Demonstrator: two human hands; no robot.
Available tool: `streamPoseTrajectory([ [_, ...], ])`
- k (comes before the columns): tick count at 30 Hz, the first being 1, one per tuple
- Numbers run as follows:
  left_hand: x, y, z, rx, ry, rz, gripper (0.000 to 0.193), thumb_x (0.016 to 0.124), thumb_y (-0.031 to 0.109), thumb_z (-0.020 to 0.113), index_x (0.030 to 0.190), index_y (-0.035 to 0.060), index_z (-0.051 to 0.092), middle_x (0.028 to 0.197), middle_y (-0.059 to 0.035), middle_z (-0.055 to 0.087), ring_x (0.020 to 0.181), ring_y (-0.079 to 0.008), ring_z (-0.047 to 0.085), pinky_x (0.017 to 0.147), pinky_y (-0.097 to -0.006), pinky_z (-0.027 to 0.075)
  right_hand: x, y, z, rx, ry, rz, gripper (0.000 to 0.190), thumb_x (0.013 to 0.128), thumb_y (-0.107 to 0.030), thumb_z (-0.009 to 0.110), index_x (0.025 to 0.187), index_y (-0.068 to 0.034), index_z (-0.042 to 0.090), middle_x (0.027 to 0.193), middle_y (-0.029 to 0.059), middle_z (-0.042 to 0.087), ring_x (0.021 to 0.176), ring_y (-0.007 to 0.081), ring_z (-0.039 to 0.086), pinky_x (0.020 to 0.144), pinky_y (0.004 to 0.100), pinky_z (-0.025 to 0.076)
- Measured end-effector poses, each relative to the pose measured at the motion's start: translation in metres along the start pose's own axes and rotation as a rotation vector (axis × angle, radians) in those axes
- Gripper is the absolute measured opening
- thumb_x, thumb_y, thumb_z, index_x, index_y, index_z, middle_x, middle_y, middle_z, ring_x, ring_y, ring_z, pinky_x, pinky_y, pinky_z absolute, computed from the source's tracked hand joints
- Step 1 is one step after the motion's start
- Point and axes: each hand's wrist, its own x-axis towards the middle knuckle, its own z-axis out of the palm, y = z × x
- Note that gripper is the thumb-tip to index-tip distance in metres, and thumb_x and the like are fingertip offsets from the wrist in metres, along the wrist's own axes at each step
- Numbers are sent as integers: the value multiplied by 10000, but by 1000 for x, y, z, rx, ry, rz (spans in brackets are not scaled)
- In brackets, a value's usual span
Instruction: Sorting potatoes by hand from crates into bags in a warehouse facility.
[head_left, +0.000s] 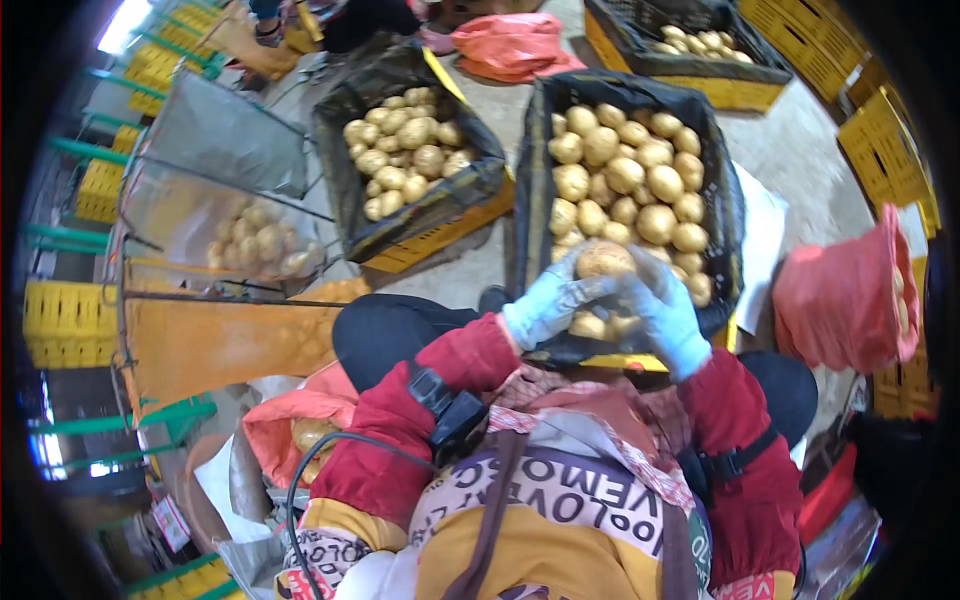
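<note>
My left hand (551, 300), in a light blue glove with a greyish palm, is closed on the left side of a large potato (604, 260). On the potato's right side lies my right hand (664, 304), gloved alike, its fingers blurred. Both hands are over the near part of a yellow crate with a dark liner (531, 187), and many pale potatoes (624, 175) fill the crate. Two more potatoes (587, 325) show below my hands. To the left, a second lined crate (491, 161) holds potatoes of mixed size.
Bags on a metal frame (225, 161) stand at the left, one of them holding potatoes. A red sack (832, 300) is at the right. Another lined crate (720, 86) and a red bag (514, 46) lie farther back. Yellow crates (889, 146) stand along the right edge.
</note>
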Motion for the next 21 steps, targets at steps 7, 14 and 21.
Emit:
streamPoseTrajectory([
  [7,46,68,-142,-250,491,248,236,822,184,713,997,92,584,917,-37,612,765,-168,593,636,-269,523,-11,1,-4,-54,-135,155,451,889,-190,615,1259,34,490,1130,114,596,1011,140,550,875,264,450],
  [14,55,157,-325,723,1393,216,693,706,330,788,1208,-54,503,1147,-184,592,1013,-264,589,871,-376,479,-3,1,-17,-75,-162,206,426,890,-127,595,1273,17,478,1143,83,583,977,121,547,867,262,452],
  [21,148,149,-399,1395,1179,-106,819,624,324,785,1290,-38,474,1285,-230,520,1202,-307,507,1008,-332,411,17,9,-43,-44,65,398,397,879,-117,600,1237,32,513,1095,94,606,974,139,581,842,265,479],
])
